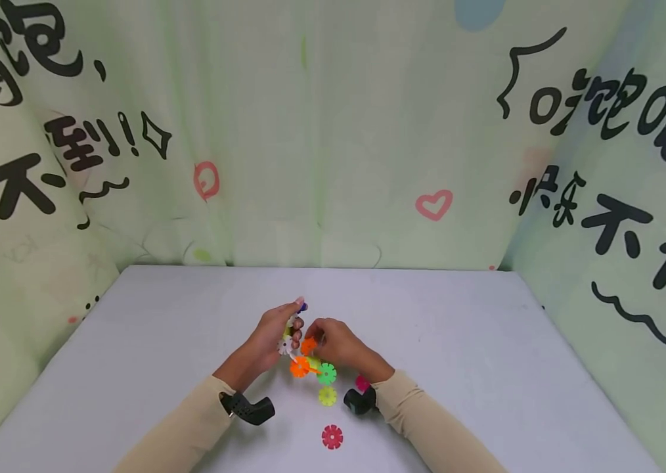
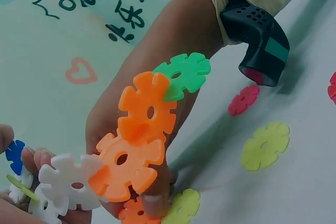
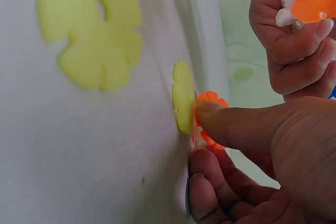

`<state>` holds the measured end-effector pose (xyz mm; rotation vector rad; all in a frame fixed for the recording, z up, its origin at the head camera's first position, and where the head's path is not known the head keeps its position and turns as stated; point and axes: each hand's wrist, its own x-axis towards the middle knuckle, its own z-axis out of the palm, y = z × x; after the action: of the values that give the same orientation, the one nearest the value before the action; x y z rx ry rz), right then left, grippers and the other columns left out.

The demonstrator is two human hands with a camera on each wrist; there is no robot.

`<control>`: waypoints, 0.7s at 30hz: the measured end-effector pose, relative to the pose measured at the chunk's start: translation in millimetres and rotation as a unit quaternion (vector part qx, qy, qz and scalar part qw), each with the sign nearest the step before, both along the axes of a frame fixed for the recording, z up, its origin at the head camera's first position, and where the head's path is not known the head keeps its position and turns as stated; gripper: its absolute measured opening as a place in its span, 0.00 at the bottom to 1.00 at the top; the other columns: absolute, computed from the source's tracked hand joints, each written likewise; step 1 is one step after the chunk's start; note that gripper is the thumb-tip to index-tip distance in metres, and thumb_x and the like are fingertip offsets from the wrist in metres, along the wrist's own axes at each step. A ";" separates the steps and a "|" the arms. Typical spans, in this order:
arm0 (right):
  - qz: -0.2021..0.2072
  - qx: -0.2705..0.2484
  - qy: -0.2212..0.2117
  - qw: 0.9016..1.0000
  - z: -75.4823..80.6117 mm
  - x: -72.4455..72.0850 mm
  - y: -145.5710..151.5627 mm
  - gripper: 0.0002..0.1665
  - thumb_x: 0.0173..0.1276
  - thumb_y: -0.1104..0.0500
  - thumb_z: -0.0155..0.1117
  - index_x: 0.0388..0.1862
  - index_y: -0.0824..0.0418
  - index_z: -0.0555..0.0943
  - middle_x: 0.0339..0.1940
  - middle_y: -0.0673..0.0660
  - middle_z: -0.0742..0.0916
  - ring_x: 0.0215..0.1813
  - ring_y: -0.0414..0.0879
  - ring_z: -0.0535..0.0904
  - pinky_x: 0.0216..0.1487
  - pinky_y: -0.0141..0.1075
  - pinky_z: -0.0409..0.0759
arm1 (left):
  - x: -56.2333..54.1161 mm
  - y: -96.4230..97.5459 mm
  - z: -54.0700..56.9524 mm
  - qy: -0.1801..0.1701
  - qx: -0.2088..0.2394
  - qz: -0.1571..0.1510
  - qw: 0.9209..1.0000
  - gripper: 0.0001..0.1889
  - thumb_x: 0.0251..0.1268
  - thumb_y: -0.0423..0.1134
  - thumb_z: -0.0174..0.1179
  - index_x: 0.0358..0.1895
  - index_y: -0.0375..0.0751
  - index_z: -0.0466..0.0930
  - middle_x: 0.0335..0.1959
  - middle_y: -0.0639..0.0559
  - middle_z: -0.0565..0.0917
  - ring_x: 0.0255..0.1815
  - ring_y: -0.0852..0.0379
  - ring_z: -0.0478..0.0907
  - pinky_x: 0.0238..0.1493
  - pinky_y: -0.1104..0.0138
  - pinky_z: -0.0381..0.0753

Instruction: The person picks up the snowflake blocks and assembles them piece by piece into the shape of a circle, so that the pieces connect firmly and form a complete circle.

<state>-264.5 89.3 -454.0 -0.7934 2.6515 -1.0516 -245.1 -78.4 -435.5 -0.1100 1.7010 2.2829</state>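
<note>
My left hand (image 1: pixel 266 338) holds a chain of notched plastic snowflake discs, with blue, yellow and white discs (image 2: pixel 72 183) among its fingers. From the white part the chain runs out to two orange discs (image 2: pixel 127 162) and a green disc (image 2: pixel 185 73) at its end. Close beside it, my right hand (image 1: pixel 339 345) pinches a separate orange disc (image 3: pixel 212 102), with the thumb on its face and the other fingers below. A yellow disc (image 3: pixel 182 98) stands right next to that orange one; whether they touch I cannot tell.
On the white table (image 1: pixel 457 328), a loose yellow disc (image 1: pixel 327 396) lies in front of the hands. A red disc (image 1: pixel 332 437) is nearer the front, and a pink disc (image 1: pixel 362 383) sits by the right wrist camera (image 1: pixel 360 401). Printed curtains (image 1: pixel 321 131) surround the table.
</note>
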 end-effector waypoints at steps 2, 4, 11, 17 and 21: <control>-0.011 -0.019 0.015 1.000 1.3 -0.3 3.1 0.08 0.60 0.71 0.64 0.39 0.65 0.81 0.33 0.53 0.82 0.35 0.45 0.74 0.39 0.34 0.78 | -0.2 2.6 0.8 0.001 0.003 -0.001 1.000 0.20 0.73 0.52 0.52 0.51 0.37 0.72 0.25 0.52 0.68 0.21 0.58 0.64 0.23 0.72 0.70; -0.032 -0.043 0.025 0.998 4.5 -0.6 6.8 0.07 0.62 0.70 0.62 0.39 0.65 0.82 0.34 0.55 0.83 0.34 0.44 0.75 0.38 0.34 0.78 | -0.6 5.1 2.3 -0.003 0.008 0.001 1.000 0.21 0.73 0.52 0.52 0.52 0.36 0.71 0.25 0.52 0.68 0.20 0.58 0.65 0.23 0.72 0.71; -0.096 -0.126 0.048 0.986 20.3 -1.5 21.4 0.10 0.63 0.71 0.61 0.42 0.66 0.84 0.31 0.55 0.85 0.30 0.47 0.80 0.32 0.34 0.80 | 0.0 8.6 6.3 -0.015 0.018 -0.004 1.000 0.19 0.72 0.51 0.53 0.52 0.38 0.72 0.24 0.52 0.70 0.19 0.59 0.66 0.24 0.72 0.72; -0.115 -0.169 0.041 0.978 29.2 -2.4 31.0 0.10 0.64 0.70 0.60 0.42 0.66 0.85 0.29 0.54 0.86 0.34 0.59 0.83 0.34 0.35 0.80 | -0.2 9.1 4.8 -0.030 0.007 -0.021 0.999 0.22 0.72 0.50 0.54 0.56 0.34 0.72 0.23 0.53 0.70 0.18 0.60 0.66 0.22 0.73 0.72; -0.117 -0.189 0.031 0.974 34.7 -1.6 34.1 0.10 0.65 0.70 0.60 0.42 0.66 0.84 0.29 0.56 0.86 0.35 0.62 0.82 0.35 0.36 0.81 | -1.3 9.8 3.8 -0.036 -0.011 -0.035 0.999 0.24 0.72 0.49 0.53 0.59 0.33 0.71 0.24 0.52 0.70 0.19 0.60 0.66 0.22 0.73 0.71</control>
<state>-266.0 123.3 -419.3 -0.5901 2.6800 -1.6538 -246.4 -68.6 -431.7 -0.1347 1.6683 2.1829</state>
